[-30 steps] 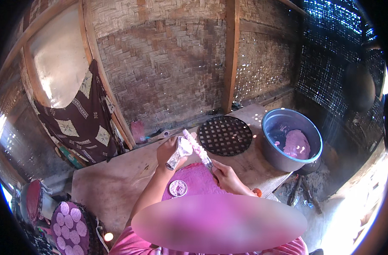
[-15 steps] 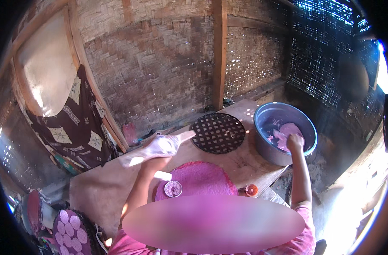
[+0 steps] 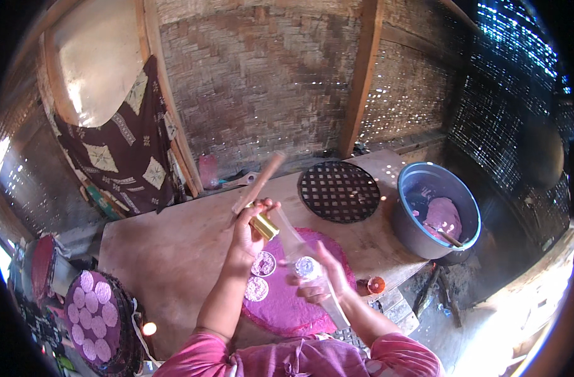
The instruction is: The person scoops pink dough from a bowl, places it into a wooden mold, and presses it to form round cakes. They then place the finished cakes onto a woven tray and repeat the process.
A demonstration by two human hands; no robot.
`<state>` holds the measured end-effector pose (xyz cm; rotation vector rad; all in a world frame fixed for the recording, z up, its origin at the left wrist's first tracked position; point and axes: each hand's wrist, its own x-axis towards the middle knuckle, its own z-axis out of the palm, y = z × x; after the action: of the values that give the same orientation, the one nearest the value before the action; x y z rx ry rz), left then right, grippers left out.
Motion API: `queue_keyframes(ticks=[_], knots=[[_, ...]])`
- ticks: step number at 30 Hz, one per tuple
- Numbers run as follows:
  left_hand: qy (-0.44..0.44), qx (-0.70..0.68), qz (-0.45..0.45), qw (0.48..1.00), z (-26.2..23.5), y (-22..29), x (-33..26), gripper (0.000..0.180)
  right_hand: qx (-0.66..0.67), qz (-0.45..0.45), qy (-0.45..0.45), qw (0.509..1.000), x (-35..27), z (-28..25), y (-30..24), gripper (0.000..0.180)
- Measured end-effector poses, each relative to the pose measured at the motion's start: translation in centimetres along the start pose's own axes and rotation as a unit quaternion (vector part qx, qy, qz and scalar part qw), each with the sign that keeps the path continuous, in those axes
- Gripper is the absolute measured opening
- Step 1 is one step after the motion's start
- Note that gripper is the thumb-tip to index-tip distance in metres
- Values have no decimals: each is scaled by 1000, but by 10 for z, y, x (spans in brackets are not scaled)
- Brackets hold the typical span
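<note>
My left hand [image 3: 243, 232] is closed around a gold metal cylinder [image 3: 265, 227] and a flat wooden stick [image 3: 260, 182], raised over the table. My right hand [image 3: 331, 273] grips a clear plastic piece [image 3: 289, 235], blurred by motion, with a pale round end or disc [image 3: 308, 268] at the palm. Both hands are above a round pink mat [image 3: 293, 308]. On its left part lie two white-rimmed rounds, the upper round [image 3: 263, 263] and the lower round [image 3: 256, 289], both with pale pink strands in them.
A blue-grey basin [image 3: 412, 232] at the right holds pink dough [image 3: 444, 217] and a wooden stick. A dark woven tray [image 3: 339, 191] lies at the back. An orange cup [image 3: 376, 284] stands right of the mat. At left, a round tray [image 3: 86, 339] carries several pale rounds.
My right hand has left the basin and come over the mat, now with clear plastic in it. The gold cylinder shows in my left hand. The head view has shifted.
</note>
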<state>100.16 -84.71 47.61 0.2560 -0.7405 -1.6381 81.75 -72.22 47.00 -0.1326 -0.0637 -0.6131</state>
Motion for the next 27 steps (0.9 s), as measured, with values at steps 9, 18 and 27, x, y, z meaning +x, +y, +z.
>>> queue_keyframes(ticks=[9,18,27], knots=[[-168,537,4,827,7,50,-74,36,-811,-325,205,442,-6,90,-20,65],[-303,669,-134,665,16,45,-91,63,-947,-156,119,256,18,106,-4,78],[-301,547,-23,781,13,60,-73,53,-644,141,196,726,18,99,-52,101]])
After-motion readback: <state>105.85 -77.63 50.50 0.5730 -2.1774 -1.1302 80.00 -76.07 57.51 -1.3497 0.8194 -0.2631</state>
